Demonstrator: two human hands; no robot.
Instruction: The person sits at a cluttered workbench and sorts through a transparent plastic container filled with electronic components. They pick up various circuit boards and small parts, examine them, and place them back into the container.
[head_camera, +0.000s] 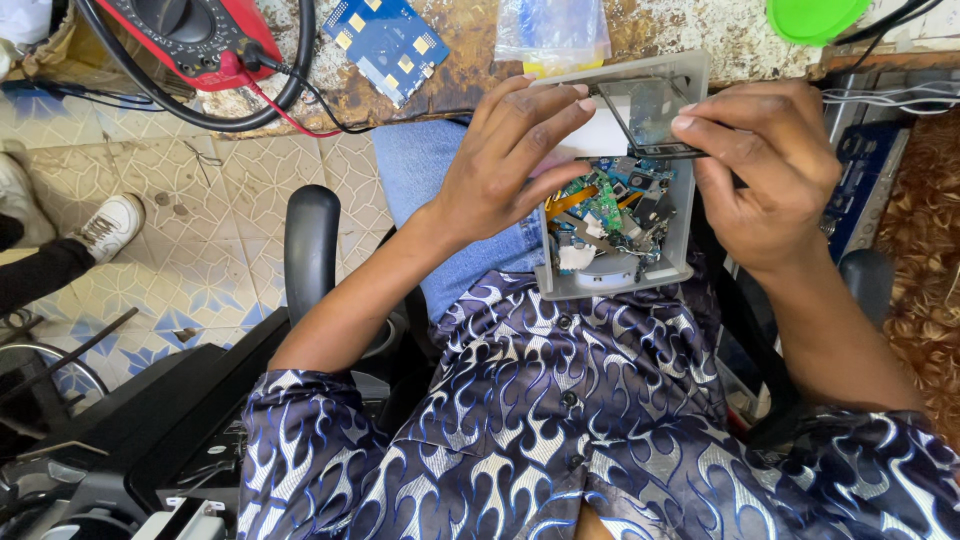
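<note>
Patterned blue shirt (560, 420) closest, left hand (500, 165) and right hand (760, 165) both pinching a thin dark glass panel (650, 110) by its edges, above a grey tray (690, 150) of circuit boards (610, 205) on the lap

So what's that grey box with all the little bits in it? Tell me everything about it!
The grey box is a shallow, rectangular plastic tray resting on the person's lap against the workbench edge. Inside lie small circuit boards in green and blue, an orange ribbon strip, white pieces and a round grey part. Both hands, the left hand and right hand, hold a dark thin panel just above it.
</note>
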